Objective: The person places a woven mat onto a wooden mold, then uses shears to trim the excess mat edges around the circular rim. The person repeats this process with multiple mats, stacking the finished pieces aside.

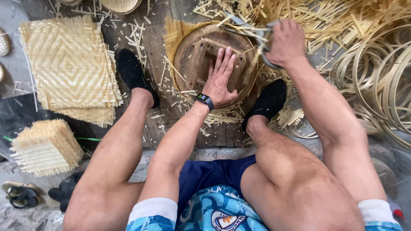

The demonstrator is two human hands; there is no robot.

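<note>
Two stacks of square woven bamboo mats [70, 68] lie to the person's left, beside a heap of loose bamboo offcuts [299, 17] and a pile of coiled bamboo hoops [376, 77] on the right. Between the black-socked feet sits a round wooden form [214, 60] with a woven mat [173, 32] trapped beneath it, on a plank floor [158, 51]. The left hand [220, 79] presses flat, fingers spread, on the form's raised wooden block. The right hand [287, 42] is clenched around the handles of large metal shears [252, 34], blades pointing along the form's far rim. The form looks stiff and fairly heavy, best steadied from its centre block; the mat seems light, springy and splintery at its cut edges.
</note>
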